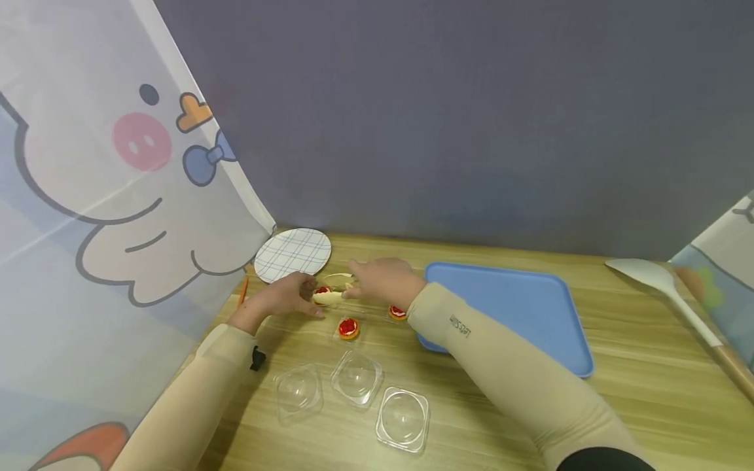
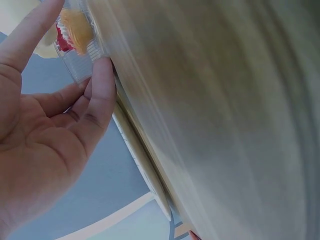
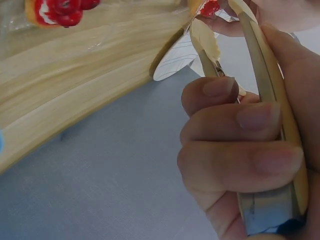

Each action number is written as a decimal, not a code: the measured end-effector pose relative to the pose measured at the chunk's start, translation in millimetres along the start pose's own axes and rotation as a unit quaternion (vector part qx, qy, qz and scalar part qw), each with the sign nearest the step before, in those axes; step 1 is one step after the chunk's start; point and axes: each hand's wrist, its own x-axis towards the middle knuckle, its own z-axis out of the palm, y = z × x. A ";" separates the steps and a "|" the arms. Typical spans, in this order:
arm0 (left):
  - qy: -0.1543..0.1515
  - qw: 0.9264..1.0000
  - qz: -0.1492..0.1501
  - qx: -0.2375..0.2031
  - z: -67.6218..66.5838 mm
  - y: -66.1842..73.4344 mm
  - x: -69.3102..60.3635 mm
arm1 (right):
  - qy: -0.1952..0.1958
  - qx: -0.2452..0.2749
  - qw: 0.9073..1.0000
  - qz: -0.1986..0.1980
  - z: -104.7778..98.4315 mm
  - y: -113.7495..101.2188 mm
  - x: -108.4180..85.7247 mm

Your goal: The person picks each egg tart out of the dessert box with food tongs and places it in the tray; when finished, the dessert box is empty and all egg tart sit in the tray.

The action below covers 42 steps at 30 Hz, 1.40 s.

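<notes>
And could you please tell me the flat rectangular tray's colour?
The rectangular tray is blue, clearest in the head view.

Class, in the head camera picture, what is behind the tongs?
A tart with red topping shows above and below the tongs, which the right hand holds. The part of the tart directly behind them is covered, so it cannot be seen.

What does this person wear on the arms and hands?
The left hand and right hand are ungloved. The long left sleeve and right sleeve are beige. The right sleeve has small dark lettering, with something black at its upper end. A small black piece sits by the left sleeve's end.
</notes>
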 end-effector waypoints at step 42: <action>-0.009 0.998 0.056 0.025 -1.6 2.7 1.0 | -0.025 -0.028 0.999 -0.026 5.5 -10.1 16.0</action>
